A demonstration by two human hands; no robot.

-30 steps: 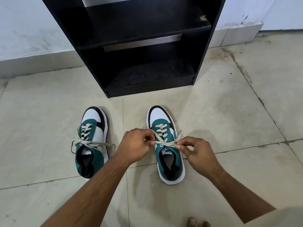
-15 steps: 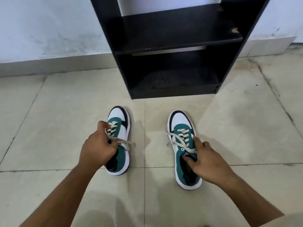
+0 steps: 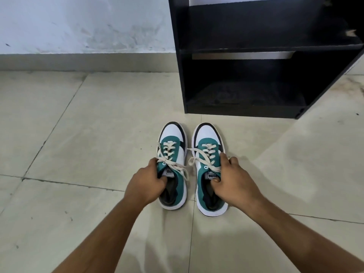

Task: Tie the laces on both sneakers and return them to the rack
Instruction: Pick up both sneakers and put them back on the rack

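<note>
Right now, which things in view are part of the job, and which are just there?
In the job:
left sneaker, gripped by left hand
right sneaker, gripped by right hand
black rack, shelves bare

Just there:
tiled floor
white wall

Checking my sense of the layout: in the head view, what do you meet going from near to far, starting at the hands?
Left hand and right hand gripping the sneakers → left sneaker and right sneaker toes → bare floor tile → black shoe rack → wall.
</note>
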